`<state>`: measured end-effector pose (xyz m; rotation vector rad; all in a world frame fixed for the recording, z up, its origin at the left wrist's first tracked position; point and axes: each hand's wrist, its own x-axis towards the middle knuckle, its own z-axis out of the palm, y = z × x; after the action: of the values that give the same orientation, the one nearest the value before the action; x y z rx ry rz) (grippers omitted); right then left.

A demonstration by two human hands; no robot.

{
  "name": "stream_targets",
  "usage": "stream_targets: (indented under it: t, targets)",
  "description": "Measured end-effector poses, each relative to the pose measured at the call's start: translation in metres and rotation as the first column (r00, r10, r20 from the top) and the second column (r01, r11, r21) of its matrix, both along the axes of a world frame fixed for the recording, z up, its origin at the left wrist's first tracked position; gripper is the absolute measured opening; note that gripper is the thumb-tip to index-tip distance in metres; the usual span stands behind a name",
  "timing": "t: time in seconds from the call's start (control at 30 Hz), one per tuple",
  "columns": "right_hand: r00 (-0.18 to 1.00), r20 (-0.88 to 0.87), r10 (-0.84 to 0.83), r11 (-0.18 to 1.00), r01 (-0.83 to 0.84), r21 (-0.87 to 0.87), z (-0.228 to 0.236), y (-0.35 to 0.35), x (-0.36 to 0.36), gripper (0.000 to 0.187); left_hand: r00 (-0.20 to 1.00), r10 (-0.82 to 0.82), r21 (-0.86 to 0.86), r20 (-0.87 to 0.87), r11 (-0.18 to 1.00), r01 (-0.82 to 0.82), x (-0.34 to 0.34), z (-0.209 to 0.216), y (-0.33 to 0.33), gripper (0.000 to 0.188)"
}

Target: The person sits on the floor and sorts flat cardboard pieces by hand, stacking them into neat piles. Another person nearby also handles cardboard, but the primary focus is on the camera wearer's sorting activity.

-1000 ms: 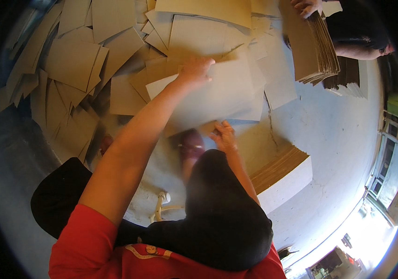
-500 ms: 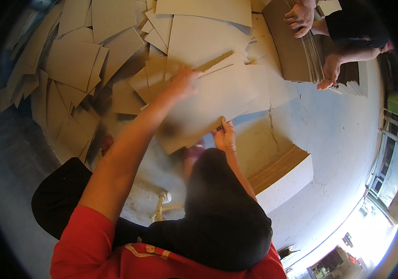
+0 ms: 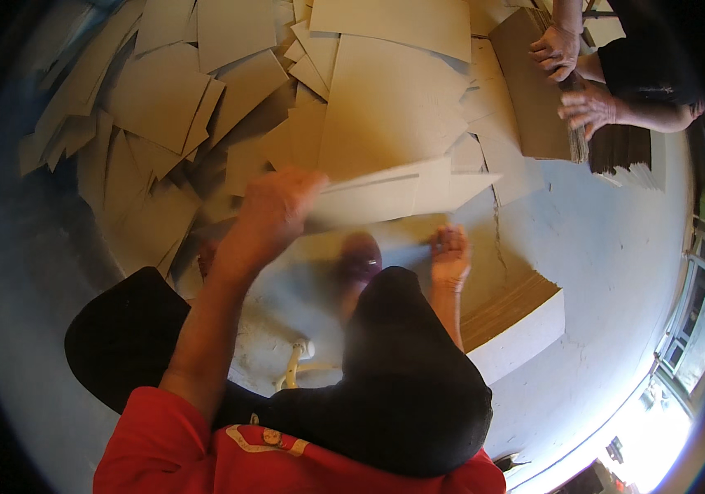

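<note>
My left hand (image 3: 281,204), smeared by motion, is closed on the left end of some flat cardboard sheets (image 3: 398,198). They are tilted up, so I see them at a steep slant above my legs. Below their right end, and apart from them, is my right hand (image 3: 450,257) with its fingers curled in. A small dark thing shows at its fingertips, too blurred to name. Beyond the held sheets lies a heap of loose cardboard sheets (image 3: 385,99), overlapping at many angles across the floor.
A neat stack of cardboard (image 3: 517,325) with a white side stands by my right knee. At upper right another person's hands (image 3: 587,107) rest on an upright cardboard bundle (image 3: 538,90). A yellowish stool leg with a white foot (image 3: 299,354) shows between my legs.
The sheets have swung from lying nearly flat to steeply tilted. My right hand has come off their near edge and moved right. The other person's lower hand has moved up onto the bundle.
</note>
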<state>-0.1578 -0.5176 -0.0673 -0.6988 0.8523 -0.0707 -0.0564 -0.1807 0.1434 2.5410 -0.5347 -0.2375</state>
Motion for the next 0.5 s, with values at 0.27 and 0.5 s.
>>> stream_targets:
  t: [0.27, 0.5]
  targets:
    - [0.952, 0.121, 0.281, 0.936, -0.245, -0.251, 0.039, 0.019, 0.052, 0.064, 0.998, -0.017, 0.177, 0.064, 0.984, 0.006, -0.036, -0.049, -0.01, 0.033]
    - [0.773, 0.102, 0.626, 0.761, -0.576, -0.299, 0.03, 0.072, 0.052, 0.057, 0.99, 0.002, 0.122, -0.139, 0.992, 0.015, -0.043, -0.056, -0.006, 0.03]
